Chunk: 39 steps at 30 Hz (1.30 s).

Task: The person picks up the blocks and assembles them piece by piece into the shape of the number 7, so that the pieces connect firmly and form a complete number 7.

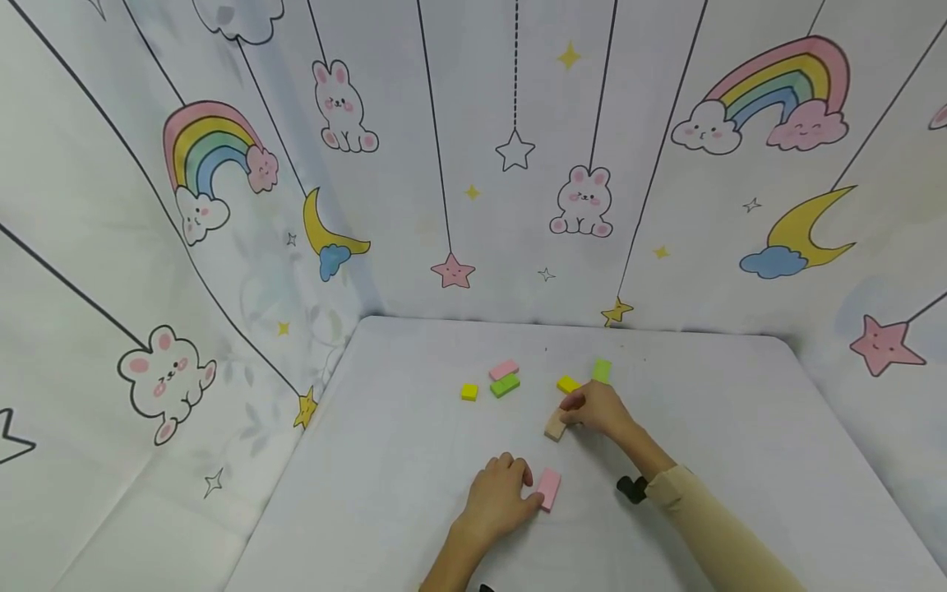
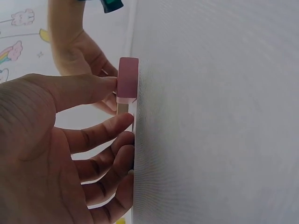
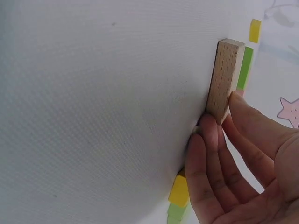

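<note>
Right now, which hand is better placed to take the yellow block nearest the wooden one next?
Probably the right hand: it is close to that yellow block, though it would first have to release the wooden block. The left hand is farther away, touching the nearer pink block.

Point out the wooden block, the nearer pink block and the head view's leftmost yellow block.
Wooden block (image 3: 223,77), right wrist view: grained face.
Nearer pink block (image 1: 550,487), head view: top face.
Leftmost yellow block (image 1: 469,390), head view: top face.
</note>
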Tool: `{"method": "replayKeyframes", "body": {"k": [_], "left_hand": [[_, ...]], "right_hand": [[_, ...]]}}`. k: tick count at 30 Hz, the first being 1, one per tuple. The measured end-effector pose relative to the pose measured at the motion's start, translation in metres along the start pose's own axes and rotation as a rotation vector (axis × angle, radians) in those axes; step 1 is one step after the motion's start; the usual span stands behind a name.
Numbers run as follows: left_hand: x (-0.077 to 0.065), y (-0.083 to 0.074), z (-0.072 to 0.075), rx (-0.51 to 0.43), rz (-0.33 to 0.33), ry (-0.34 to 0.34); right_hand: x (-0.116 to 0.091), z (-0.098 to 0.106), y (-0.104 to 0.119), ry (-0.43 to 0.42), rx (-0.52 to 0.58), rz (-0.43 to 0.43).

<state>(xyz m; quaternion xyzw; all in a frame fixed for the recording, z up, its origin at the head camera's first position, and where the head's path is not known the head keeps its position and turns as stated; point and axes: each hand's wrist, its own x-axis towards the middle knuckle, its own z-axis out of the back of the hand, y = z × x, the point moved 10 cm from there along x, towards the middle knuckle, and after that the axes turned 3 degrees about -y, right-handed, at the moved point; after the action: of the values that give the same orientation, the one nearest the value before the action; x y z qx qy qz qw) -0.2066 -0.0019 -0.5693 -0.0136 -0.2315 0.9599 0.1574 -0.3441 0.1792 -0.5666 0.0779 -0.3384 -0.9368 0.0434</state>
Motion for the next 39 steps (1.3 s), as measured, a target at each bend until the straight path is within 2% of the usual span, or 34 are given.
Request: {"method": "replayKeyframes", "body": {"k": [10, 25, 31, 39], "left_hand": [[-0.001, 0.001, 0.000, -0.022, -0.005, -0.003], [-0.002, 0.000, 0.001, -0.015, 0.004, 0.004], [-0.002, 0.000, 0.001, -0.005, 0.004, 0.002], [-0.001, 0.000, 0.001, -0.001, 0.004, -0.009]], "right_hand": [[-0.004, -0.004, -0.006, 0.019, 0.004, -0.002], [-0.016, -0.009, -0.006, 0.060, 0.026, 0.004], [-0.021, -0.014, -0.007, 0.075, 0.038, -0.018], [-0.025, -0.017, -0.006, 0.080, 0.039, 0.012]]}}
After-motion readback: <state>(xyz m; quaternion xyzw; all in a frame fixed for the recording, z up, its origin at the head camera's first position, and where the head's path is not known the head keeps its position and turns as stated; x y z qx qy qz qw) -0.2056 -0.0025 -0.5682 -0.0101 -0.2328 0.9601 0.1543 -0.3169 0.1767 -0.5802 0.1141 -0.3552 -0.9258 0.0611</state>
